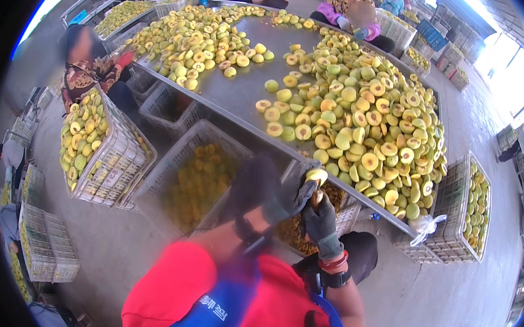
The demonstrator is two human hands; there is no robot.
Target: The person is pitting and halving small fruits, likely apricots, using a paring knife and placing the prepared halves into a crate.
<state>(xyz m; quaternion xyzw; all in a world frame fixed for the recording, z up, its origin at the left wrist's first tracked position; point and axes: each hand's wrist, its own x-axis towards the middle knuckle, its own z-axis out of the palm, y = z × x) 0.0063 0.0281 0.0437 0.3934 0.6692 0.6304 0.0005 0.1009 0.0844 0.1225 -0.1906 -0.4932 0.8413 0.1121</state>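
Metal tabletop (236, 96): a large heap of halved yellow-green fruit (368, 125) covers its right part, spreading to the near right corner; a smaller heap (191, 43) lies toward the far left edge. Below the near edge, a grey crate (198, 133) holds fruit; right of it, a crate (348, 217) of brown scraps sits under the hands. Left hand (290, 197), gloved: fingers curled around a fruit piece (316, 176), just beside the near edge. Right hand (321, 223), gloved: fingers closed on a small brown item (317, 197), pit or tool tip, cannot tell which. Judgement: the worker does well to keep the left grip firm without crushing, right fingertips close to the fruit, strokes short and directed away from the left fingers, work above the scraps.
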